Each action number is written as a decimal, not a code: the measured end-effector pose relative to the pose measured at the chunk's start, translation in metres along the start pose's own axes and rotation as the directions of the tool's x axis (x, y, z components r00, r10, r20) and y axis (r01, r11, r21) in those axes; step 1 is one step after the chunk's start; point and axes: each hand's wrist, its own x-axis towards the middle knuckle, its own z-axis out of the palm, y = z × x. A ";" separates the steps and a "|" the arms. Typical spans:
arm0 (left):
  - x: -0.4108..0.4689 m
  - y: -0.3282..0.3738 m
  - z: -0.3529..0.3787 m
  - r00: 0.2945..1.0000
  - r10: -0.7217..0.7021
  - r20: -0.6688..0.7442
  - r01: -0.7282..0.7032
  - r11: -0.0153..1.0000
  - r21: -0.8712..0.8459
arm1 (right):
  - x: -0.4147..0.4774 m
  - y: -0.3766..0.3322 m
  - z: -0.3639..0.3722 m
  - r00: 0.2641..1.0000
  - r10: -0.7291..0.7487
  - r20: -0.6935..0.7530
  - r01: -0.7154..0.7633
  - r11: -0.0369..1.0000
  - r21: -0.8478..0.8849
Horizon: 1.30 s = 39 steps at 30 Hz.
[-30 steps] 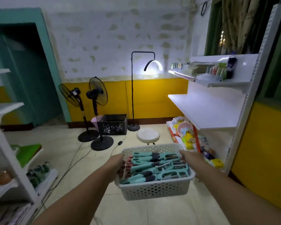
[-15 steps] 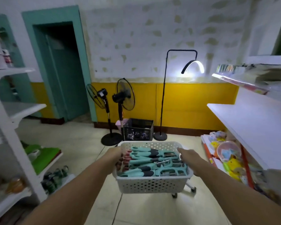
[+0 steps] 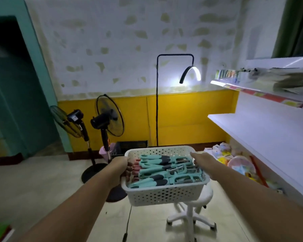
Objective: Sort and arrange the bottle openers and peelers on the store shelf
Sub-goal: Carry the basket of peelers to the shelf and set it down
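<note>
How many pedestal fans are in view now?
2. The left black pedestal fan stands by the teal doorway; the right black pedestal fan beside it, left of the white perforated basket.

Both hands [image 3: 120, 167] [image 3: 202, 163] hold a basket [image 3: 164, 193] of teal-handled tools [image 3: 157, 170].

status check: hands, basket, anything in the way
Both busy: left hand and right hand grip the basket ends. Inside, peelers and openers piled unsorted. Under it, white stool; shelf off right.
</note>
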 end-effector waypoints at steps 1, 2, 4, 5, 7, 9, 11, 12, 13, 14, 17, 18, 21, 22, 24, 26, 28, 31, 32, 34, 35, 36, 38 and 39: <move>0.021 0.006 0.001 1.000 0.007 0.006 -0.007 1.000 0.011 | 0.021 -0.006 0.005 1.000 -0.001 -0.005 0.001 1.000 0.005; 0.042 0.012 0.003 1.000 0.010 0.004 -0.010 1.000 0.024 | 0.040 -0.012 0.011 1.000 -0.003 -0.008 0.004 1.000 0.004; 0.082 0.026 0.007 1.000 0.012 -0.008 -0.011 0.999 0.045 | 0.082 -0.024 0.021 1.000 -0.006 -0.003 0.006 1.000 0.001; 0.100 0.033 0.010 1.000 0.011 -0.002 -0.011 0.999 0.051 | 0.104 -0.029 0.026 1.000 -0.002 -0.002 0.002 1.000 -0.008; 0.132 0.050 0.016 1.000 0.000 0.024 -0.002 0.996 0.086 | 0.147 -0.042 0.033 1.000 0.020 0.004 -0.019 0.999 -0.034; 0.164 0.067 0.019 0.999 0.008 0.040 -0.012 0.995 0.099 | 0.187 -0.056 0.039 1.000 0.028 0.009 -0.027 0.999 -0.042; 0.202 0.084 0.019 1.000 0.002 0.030 -0.005 0.994 0.112 | 0.221 -0.070 0.045 1.000 0.028 0.002 -0.028 0.999 -0.038; 0.222 0.091 0.020 1.000 -0.010 0.024 0.006 0.991 0.135 | 0.237 -0.077 0.048 1.000 0.026 -0.005 -0.027 0.999 -0.041; 0.241 0.096 0.020 1.000 -0.017 0.017 0.014 0.987 0.163 | 0.252 -0.083 0.050 0.999 0.033 -0.009 -0.034 0.998 -0.046; 0.261 0.102 0.021 1.000 -0.018 0.011 0.015 0.984 0.179 | 0.265 -0.089 0.053 0.999 0.038 -0.017 -0.039 0.998 -0.046; 0.326 0.117 0.029 0.999 -0.024 0.035 0.017 0.979 0.202 | 0.315 -0.097 0.060 0.995 0.069 -0.068 -0.071 0.997 -0.035; 0.346 0.121 0.034 0.997 -0.026 0.068 0.010 0.975 0.220 | 0.331 -0.099 0.061 0.993 0.075 -0.095 -0.080 0.996 -0.047; 0.406 0.130 0.050 0.981 -0.036 0.189 -0.015 0.966 0.258 | 0.374 -0.107 0.067 0.981 0.104 -0.167 -0.121 0.988 -0.097; 0.428 0.134 0.056 0.977 -0.041 0.208 -0.019 0.961 0.277 | 0.388 -0.111 0.069 0.975 0.114 -0.192 -0.132 0.988 -0.083; 0.468 0.141 0.068 0.970 -0.057 0.236 -0.020 0.950 0.310 | 0.412 -0.119 0.072 0.961 0.125 -0.248 -0.146 0.987 -0.071; 0.507 0.148 0.083 0.953 -0.058 0.298 -0.044 0.945 0.323 | 0.431 -0.123 0.072 0.943 0.143 -0.300 -0.168 0.984 -0.061; 0.541 0.154 0.102 0.937 -0.067 0.343 -0.069 0.927 0.368 | 0.446 -0.121 0.069 0.920 0.160 -0.358 -0.194 0.979 -0.063; 0.568 0.163 0.130 0.904 -0.087 0.419 -0.116 0.892 0.436 | 0.464 -0.115 0.058 0.881 0.178 -0.438 -0.248 0.963 -0.107; 0.575 0.165 0.140 0.882 -0.115 0.456 -0.122 0.881 0.458 | 0.471 -0.114 0.052 0.868 0.192 -0.459 -0.268 0.958 -0.105; 0.590 0.171 0.161 0.845 -0.157 0.511 -0.138 0.860 0.492 | 0.485 -0.114 0.041 0.841 0.231 -0.489 -0.320 0.941 -0.107; 0.598 0.174 0.172 0.828 -0.174 0.533 -0.145 0.852 0.504 | 0.494 -0.112 0.034 0.827 0.256 -0.502 -0.344 0.934 -0.091; 0.607 0.177 0.183 0.811 -0.186 0.554 -0.157 0.843 0.514 | 0.503 -0.109 0.027 0.810 0.278 -0.517 -0.362 0.930 -0.067; 0.625 0.189 0.207 0.791 -0.193 0.581 -0.205 0.811 0.548 | 0.522 -0.106 0.012 0.782 0.301 -0.545 -0.393 0.918 -0.057; 0.634 0.196 0.219 0.785 -0.195 0.589 -0.238 0.782 0.577 | 0.534 -0.104 0.004 0.774 0.312 -0.551 -0.404 0.913 -0.052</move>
